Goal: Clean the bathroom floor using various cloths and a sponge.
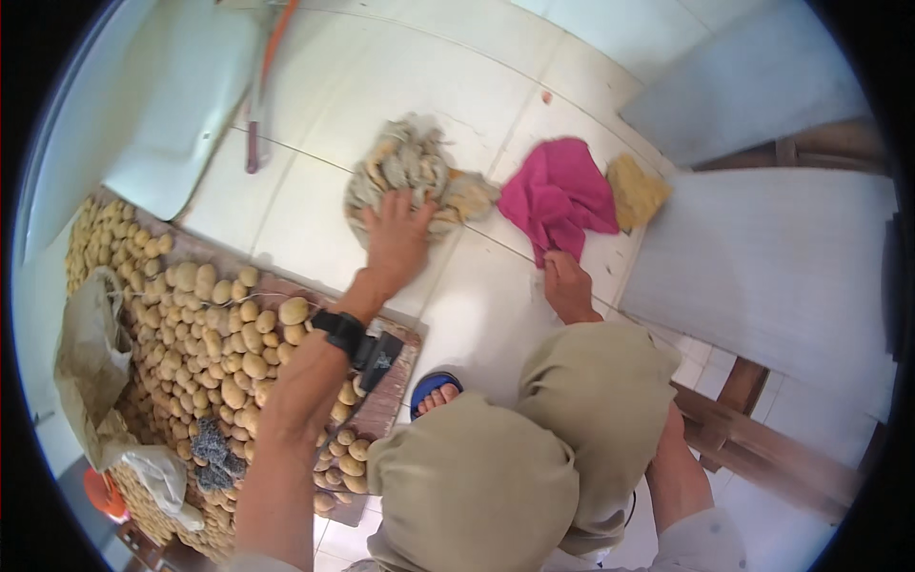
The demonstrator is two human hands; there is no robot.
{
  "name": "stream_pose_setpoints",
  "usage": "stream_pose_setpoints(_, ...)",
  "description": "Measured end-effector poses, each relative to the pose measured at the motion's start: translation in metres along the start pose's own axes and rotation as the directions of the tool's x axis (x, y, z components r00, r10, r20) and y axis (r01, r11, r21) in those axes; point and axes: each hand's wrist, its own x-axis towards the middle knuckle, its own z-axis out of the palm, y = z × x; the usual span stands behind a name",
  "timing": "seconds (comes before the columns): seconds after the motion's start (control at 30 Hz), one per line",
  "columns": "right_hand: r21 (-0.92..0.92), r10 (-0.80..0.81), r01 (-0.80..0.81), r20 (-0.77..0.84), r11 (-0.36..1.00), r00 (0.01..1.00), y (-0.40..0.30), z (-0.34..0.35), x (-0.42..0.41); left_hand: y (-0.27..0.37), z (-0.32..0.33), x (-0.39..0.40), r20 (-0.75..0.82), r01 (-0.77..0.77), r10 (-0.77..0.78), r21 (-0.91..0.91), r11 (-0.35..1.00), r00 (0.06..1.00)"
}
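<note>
My left hand (pixel 399 239) presses with spread fingers on a crumpled, dirty grey-beige cloth (pixel 400 168) on the tiled floor. My right hand (pixel 567 284) pinches the lower corner of a magenta cloth (pixel 557 189), which lies on the tiles to the right of the grey one. Beyond the magenta cloth, and touching it, is a yellow-brown cloth or pad (pixel 636 191). A small tan piece of cloth (pixel 473 196) sits between the grey and magenta ones.
Many potatoes (pixel 236 336) are heaped on a reddish-brown board at left, with a sack (pixel 89 365) and a dark grey knitted glove or cloth (pixel 214 454). A purple-handled tool (pixel 252 146) lies near a white panel (pixel 179 107). Pale boards (pixel 758 264) and wooden bars (pixel 765 443) stand at right.
</note>
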Motion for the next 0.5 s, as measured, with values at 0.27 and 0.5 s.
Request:
stream_pose_setpoints(0.27, 0.045, -0.091, 0.101, -0.192, 0.994, 0.977, 0.009, -0.006, 0.098, -0.003, -0.010, -0.008, 0.074, 0.063, -0.066, 0.034, 0.997, 0.995)
stream_pose_setpoints(0.5, 0.036, 0.020, -0.015, -0.142, 0.999, 0.990, 0.030, 0.020, 0.107, 0.011, -0.014, -0.033, 0.001, 0.153, -0.153, 0.044, 0.987, 0.988)
